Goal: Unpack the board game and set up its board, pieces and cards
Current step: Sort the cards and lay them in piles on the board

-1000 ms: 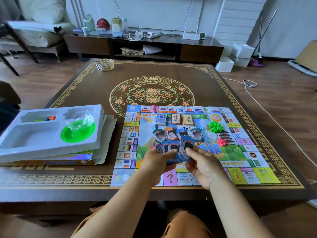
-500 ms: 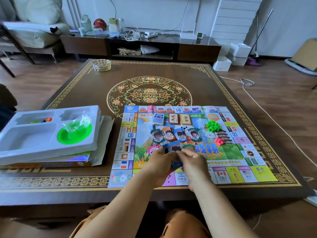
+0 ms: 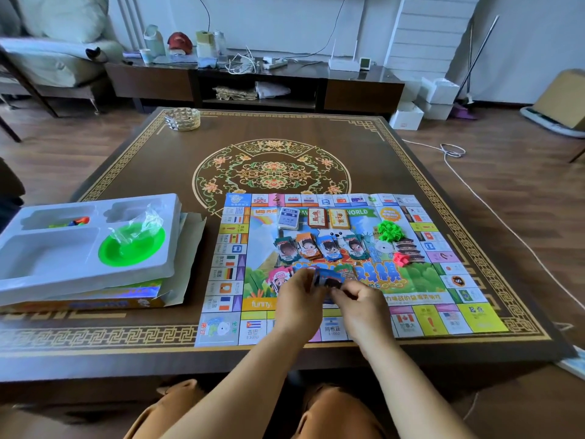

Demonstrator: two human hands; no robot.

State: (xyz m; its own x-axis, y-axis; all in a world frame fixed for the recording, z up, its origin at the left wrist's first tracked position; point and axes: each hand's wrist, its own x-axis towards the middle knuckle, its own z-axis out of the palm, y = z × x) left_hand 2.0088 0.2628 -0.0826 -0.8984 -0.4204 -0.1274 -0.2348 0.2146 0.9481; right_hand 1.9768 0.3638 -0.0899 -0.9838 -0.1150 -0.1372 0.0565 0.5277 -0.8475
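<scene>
Patterned table [image 3: 364, 160], game board [image 3: 421, 280], left hand [image 3: 299, 304] and right hand [image 3: 364, 307] grip card stack [image 3: 327, 278] between them

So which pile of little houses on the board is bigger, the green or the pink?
The green pile. It is a wide heap, while the pink pile below it is just a few pieces.

Taking the game board [image 3: 345, 270] as landmark: bare table [image 3: 126, 160] stretches beyond its far edge, broken only by a woven basket [image 3: 183, 118] at the far-left corner. Left of the board, the white tray [image 3: 79, 274] stacked on the box [image 3: 95, 301] blocks passage. Right of it runs a narrow bare strip.
</scene>
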